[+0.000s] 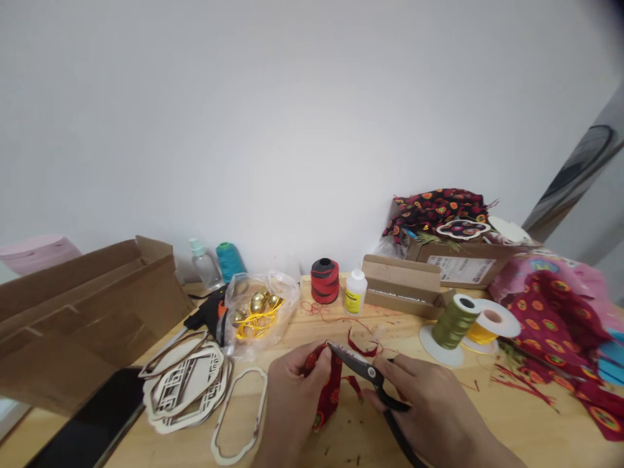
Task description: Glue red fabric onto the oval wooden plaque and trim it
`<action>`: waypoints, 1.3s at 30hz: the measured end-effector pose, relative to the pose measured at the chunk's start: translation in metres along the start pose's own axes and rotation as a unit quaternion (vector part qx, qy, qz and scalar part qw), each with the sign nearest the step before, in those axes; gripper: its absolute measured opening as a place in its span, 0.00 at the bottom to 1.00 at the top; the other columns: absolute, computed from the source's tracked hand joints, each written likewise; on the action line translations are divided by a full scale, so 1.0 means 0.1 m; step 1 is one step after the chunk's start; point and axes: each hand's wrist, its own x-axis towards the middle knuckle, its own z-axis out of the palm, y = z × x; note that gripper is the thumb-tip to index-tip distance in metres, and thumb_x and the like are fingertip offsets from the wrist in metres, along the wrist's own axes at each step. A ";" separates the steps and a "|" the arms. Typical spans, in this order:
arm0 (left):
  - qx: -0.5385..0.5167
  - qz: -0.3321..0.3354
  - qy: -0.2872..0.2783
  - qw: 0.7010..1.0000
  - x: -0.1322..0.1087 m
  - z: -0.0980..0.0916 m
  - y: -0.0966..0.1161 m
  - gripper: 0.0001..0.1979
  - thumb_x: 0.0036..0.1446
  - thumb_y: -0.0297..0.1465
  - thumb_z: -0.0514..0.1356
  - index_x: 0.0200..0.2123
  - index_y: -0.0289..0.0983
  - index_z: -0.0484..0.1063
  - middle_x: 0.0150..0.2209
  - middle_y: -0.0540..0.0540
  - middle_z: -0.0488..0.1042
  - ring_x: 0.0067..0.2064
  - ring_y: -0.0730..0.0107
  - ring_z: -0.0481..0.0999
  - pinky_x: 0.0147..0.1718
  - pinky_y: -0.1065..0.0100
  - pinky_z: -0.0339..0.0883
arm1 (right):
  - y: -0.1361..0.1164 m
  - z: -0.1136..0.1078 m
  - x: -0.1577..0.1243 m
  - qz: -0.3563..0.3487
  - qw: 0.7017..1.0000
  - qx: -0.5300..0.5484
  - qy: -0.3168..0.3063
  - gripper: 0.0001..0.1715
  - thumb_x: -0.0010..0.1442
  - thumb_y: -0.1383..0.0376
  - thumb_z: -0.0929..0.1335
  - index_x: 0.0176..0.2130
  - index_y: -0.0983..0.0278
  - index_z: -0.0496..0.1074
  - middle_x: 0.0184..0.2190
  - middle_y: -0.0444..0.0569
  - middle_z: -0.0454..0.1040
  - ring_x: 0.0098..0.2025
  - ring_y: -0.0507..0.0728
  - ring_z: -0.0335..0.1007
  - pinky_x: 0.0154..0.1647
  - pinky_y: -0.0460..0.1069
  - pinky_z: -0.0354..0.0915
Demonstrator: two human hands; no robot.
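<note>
A strip of dark red patterned fabric (330,395) hangs from my left hand (298,390), pinched between thumb and fingers near its top edge. My right hand (422,393) is wrapped round black-handled scissors (373,374). Their blades point left, and the tips meet the fabric's top edge beside my left fingertips. Narrow red fabric scraps (363,344) lie on the table just beyond the blades. Left of my left hand rests a pale wooden frame (238,416) with a wavy outline.
Stacked wooden cutouts (188,390) and a black phone (90,422) lie at left, beside a cardboard box (82,312). Gold bells (260,300) sit in a plastic bag. Behind my hands stand red thread (324,281) and a white bottle (355,292). Green thread (455,322) and patterned cloth (550,325) are at right.
</note>
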 end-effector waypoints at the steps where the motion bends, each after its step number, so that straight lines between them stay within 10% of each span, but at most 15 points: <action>1: -0.007 0.001 0.003 1.000 0.00 0.00 0.00 0.11 0.48 0.34 0.57 0.22 0.34 0.75 0.17 0.52 0.69 0.20 0.73 0.64 0.19 0.74 0.58 | 0.00 -0.01 0.01 0.010 1.000 0.017 -0.003 0.07 0.49 0.65 0.67 0.34 0.59 0.71 0.22 0.44 0.71 0.21 0.54 0.67 0.20 0.45 0.58; 13: -0.039 -0.010 -0.002 0.999 0.00 -0.05 0.03 0.12 0.47 0.35 0.57 0.19 0.34 0.73 0.17 0.51 0.70 0.19 0.74 0.64 0.18 0.74 0.58 | 0.03 -0.12 0.03 0.068 0.979 0.179 -0.071 0.19 0.41 0.60 0.74 0.36 0.60 0.70 0.22 0.40 0.65 0.21 0.51 0.57 0.20 0.44 0.53; 22: -0.102 -0.046 -0.023 0.993 0.00 -0.06 0.01 0.13 0.47 0.37 0.59 0.27 0.33 0.76 0.20 0.48 0.75 0.22 0.68 0.71 0.20 0.71 0.64 | 0.13 -0.07 0.05 0.095 0.837 0.539 -0.014 0.33 0.50 0.40 0.59 0.39 0.63 0.67 0.19 0.42 0.61 0.18 0.50 0.53 0.18 0.45 0.56; 25: -0.114 -0.051 -0.025 0.992 0.01 -0.05 0.01 0.13 0.46 0.37 0.59 0.26 0.33 0.76 0.19 0.48 0.74 0.22 0.68 0.71 0.20 0.71 0.64 | 0.09 -0.12 0.06 0.044 0.876 0.479 -0.022 0.35 0.52 0.39 0.55 0.40 0.63 0.68 0.26 0.49 0.67 0.28 0.57 0.64 0.30 0.51 0.64; 30: -0.081 -0.052 -0.022 0.995 0.00 -0.04 0.01 0.13 0.47 0.38 0.58 0.25 0.33 0.76 0.18 0.49 0.73 0.19 0.72 0.67 0.16 0.74 0.59 | 0.12 -0.09 0.05 -0.035 0.988 0.149 0.021 0.13 0.57 0.60 0.64 0.40 0.63 0.70 0.25 0.48 0.68 0.26 0.55 0.65 0.24 0.47 0.61; 39: -0.046 -0.035 -0.041 0.997 -0.03 -0.03 0.03 0.14 0.49 0.37 0.57 0.27 0.33 0.76 0.19 0.50 0.72 0.21 0.72 0.66 0.19 0.74 0.58 | 0.08 0.05 0.00 -0.088 0.990 -0.059 0.091 0.11 0.59 0.63 0.62 0.37 0.66 0.71 0.21 0.48 0.69 0.22 0.55 0.63 0.20 0.46 0.57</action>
